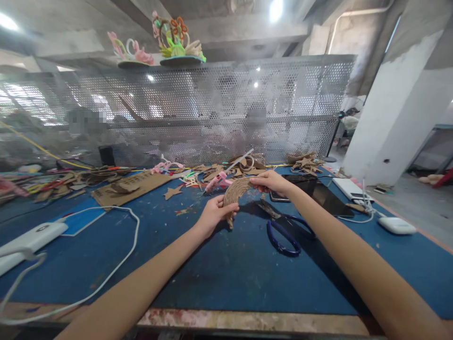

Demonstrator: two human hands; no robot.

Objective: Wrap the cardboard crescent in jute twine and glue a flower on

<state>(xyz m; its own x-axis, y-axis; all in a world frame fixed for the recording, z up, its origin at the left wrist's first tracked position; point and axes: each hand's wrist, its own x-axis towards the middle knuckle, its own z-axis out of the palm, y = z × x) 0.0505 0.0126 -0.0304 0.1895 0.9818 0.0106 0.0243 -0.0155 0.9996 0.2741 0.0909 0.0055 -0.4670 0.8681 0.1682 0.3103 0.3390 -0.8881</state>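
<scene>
Both hands hold a curved, crescent-shaped piece wound in brown twine [236, 192] just above the blue table mat. Its lower left end is pinched between the thumb and fingers of my left hand [215, 213]. At the upper right end, the fingertips of my right hand [269, 182] are closed on it. Scissors with dark blue handles [283, 241] lie on the mat below my right hand, blades toward the held piece. Just behind my left hand lies a pink glue gun [218, 182] with a pale glue stick in it.
Cardboard scraps and a cardboard star [172, 191] lie behind my hands. A white power strip [31, 243] with a looping cord is at left. A phone, dark panel [329, 198], power bank [350, 190] and white case [396, 225] are at right. A perforated metal screen [212, 113] stands behind.
</scene>
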